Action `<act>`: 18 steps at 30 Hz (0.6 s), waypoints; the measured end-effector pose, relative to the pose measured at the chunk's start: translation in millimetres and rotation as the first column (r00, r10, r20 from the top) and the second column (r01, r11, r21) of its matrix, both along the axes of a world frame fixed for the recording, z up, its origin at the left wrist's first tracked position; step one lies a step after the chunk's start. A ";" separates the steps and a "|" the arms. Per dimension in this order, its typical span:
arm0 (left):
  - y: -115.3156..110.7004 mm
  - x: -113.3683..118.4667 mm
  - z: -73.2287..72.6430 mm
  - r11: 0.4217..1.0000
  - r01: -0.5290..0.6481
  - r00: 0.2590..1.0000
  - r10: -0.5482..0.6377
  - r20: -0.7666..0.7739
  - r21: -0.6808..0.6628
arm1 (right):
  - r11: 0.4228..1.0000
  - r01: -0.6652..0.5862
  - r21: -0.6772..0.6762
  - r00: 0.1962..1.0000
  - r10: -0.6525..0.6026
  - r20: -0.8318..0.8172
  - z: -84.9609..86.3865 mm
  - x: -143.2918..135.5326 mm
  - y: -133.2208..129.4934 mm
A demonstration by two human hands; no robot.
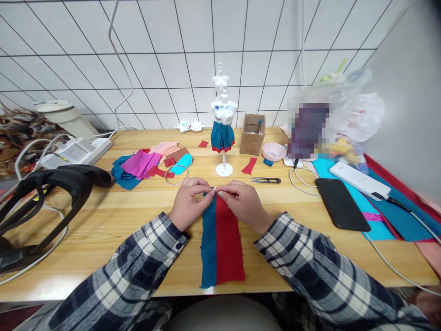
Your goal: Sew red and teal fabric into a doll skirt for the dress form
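Observation:
A strip of fabric, half blue and half red (229, 248), lies lengthwise on the table in front of me. The two colours meet along a straight line down its middle. My left hand (193, 202) pinches the far end on the blue side. Close beside it, my right hand (243, 204) pinches the same end on the red side. The fingertips of both hands nearly touch at the seam, where a small whitish spot shows between them. Behind the hands stands a small white dress form (223, 112) wearing a blue skirt with a red hem (222, 137).
Thread snips (270, 180) lie right of the dress form, near a cardboard box (253, 134) and a pink bowl (274, 151). Fabric scraps (141, 164) are heaped at left, beyond a black headset (69, 202). A black phone (341, 204) and cables lie at right.

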State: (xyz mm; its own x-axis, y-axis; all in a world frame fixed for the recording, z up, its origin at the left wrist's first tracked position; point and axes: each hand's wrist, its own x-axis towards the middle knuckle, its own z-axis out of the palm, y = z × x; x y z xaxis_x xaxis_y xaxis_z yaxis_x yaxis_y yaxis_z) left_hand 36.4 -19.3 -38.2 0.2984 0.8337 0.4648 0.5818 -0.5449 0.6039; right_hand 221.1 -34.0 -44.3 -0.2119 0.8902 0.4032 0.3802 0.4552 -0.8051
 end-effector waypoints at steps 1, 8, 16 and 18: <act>0.4 -0.1 0.0 1.000 -0.001 1.000 0.002 0.026 -0.018 | 0.999 0.000 0.038 1.000 -0.001 0.020 0.4 0.0 -1.4; 2.1 0.4 -0.3 0.998 -0.001 0.997 0.006 0.078 -0.070 | 0.976 0.006 0.220 0.982 -0.047 0.182 1.3 -0.5 -9.5; 3.1 -0.1 -1.9 0.995 0.019 0.999 -0.015 0.035 -0.099 | 0.981 0.018 0.195 0.967 -0.067 0.247 -2.5 1.5 -5.4; 2.5 0.5 -2.0 0.997 0.013 1.000 -0.013 -0.007 -0.082 | 0.982 0.033 0.184 0.963 -0.081 0.256 -2.6 1.6 -4.3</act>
State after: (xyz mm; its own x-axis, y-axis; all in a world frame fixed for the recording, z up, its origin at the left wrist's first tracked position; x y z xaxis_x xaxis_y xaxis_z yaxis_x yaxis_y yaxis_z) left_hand 36.9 -16.8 -40.2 0.3127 0.8649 0.3926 0.5796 -0.5012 0.6426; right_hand 222.7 -38.3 -46.9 -0.2817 0.8237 0.4922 0.5959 0.5522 -0.5831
